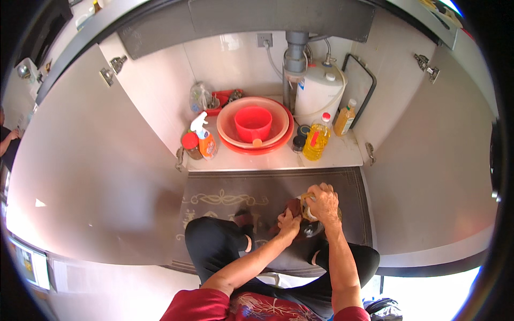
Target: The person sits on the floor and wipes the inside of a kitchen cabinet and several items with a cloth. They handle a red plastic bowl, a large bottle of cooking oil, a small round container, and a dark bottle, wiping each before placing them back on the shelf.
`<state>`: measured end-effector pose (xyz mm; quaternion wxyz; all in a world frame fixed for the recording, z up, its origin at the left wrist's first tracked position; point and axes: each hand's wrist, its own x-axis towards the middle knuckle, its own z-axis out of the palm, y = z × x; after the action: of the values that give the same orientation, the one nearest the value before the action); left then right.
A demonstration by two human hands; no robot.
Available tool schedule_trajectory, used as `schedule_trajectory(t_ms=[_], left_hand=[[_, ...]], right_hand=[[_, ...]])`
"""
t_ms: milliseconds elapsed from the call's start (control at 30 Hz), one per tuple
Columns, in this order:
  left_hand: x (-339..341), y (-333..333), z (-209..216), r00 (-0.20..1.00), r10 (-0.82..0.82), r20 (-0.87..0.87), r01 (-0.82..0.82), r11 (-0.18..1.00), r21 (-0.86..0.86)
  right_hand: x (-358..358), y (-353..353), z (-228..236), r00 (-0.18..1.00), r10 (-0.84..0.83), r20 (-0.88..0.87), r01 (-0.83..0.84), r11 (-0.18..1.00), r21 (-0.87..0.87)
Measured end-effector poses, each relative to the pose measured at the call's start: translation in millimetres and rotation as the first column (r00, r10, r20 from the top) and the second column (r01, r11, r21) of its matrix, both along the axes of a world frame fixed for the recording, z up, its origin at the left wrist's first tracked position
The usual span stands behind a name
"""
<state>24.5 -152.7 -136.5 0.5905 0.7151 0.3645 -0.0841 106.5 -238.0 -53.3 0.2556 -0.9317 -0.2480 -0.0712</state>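
I squat on a dark patterned mat [225,199] in front of an open cabinet under a sink. My right hand [324,203] is wrapped around a small bottle [310,229] with a dark end, held over my knees. My left hand [289,223] presses a dark reddish cloth [292,206] against the bottle's side. The two hands touch around the bottle, and most of it is hidden by my fingers.
On the cabinet floor [342,155] stand stacked red basins [230,131] with a red tub [252,123] inside, a white and orange spray bottle [203,136], a red-lidded jar [190,144], two yellow oil bottles [316,140], a white tank [318,93] and a grey pipe [294,59]. Cabinet doors [96,160] stand open on both sides.
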Motion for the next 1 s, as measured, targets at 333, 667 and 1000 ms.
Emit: schedule_trajectory(t_ms=[333,667,1000], left_hand=[[-24,24,-16,0.92,-0.304,0.247,0.193,0.9,0.391],[9,47,-8,0.9,-0.353,0.255,0.165,0.818,0.55],[-31,6,-5,0.858,-0.512,0.045,0.388,0.703,0.596]], right_hand=[[-16,-4,20,0.943,-0.15,-0.297,0.245,0.917,0.314],[-4,22,-12,0.731,0.095,-0.676,0.601,0.38,0.703],[15,-12,-54,0.785,-0.047,-0.618,0.575,0.424,0.699]])
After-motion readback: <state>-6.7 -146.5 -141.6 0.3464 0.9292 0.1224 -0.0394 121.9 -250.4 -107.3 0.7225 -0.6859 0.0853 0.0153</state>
